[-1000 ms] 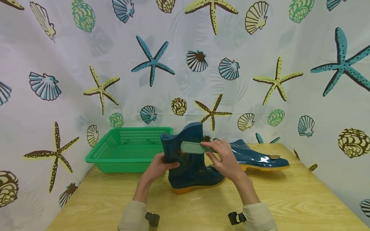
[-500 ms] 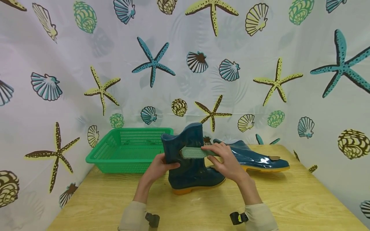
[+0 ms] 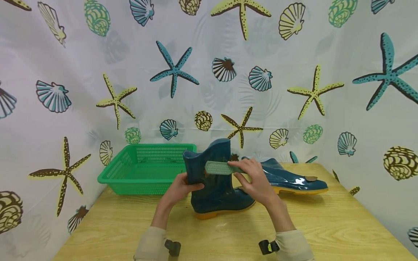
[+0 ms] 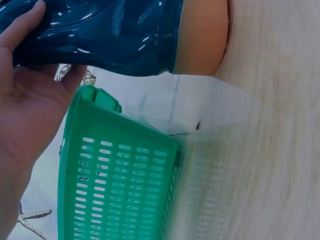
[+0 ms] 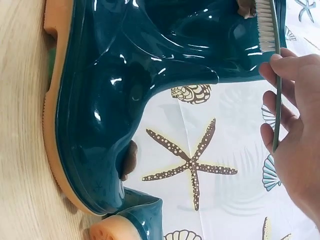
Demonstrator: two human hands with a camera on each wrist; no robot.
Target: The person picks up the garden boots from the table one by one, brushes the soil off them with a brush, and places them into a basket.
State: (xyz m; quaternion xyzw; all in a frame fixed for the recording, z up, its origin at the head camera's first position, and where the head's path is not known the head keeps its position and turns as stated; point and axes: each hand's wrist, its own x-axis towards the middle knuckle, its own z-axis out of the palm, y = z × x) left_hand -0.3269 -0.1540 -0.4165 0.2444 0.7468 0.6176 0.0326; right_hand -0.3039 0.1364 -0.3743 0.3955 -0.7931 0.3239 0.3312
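Note:
A dark blue rain boot (image 3: 213, 195) with an orange sole stands upright on the table, toe to the right. My left hand (image 3: 180, 189) grips its shaft from behind, thumb on the near side and fingers partly hidden behind the boot. A green scrub brush (image 3: 219, 168) is in my right hand (image 3: 253, 179), pinched by its thin handle. The right wrist view shows its pale bristles (image 5: 267, 27) facing the shaft, close by a brown patch (image 5: 245, 9). Another brown patch (image 5: 130, 160) is on the boot's upper near the toe.
A second blue boot (image 3: 287, 177) lies on the table to the right, a brown patch (image 3: 311, 178) on it. Behind my left hand is a green slotted basket (image 3: 140, 185). The wood-grain table (image 3: 222, 239) ends at a shell-and-starfish patterned curtain (image 3: 209, 98).
The brush in my right hand went down along the boot's shaft, then came back up to about its earlier height. My left hand and the boot stay in place.

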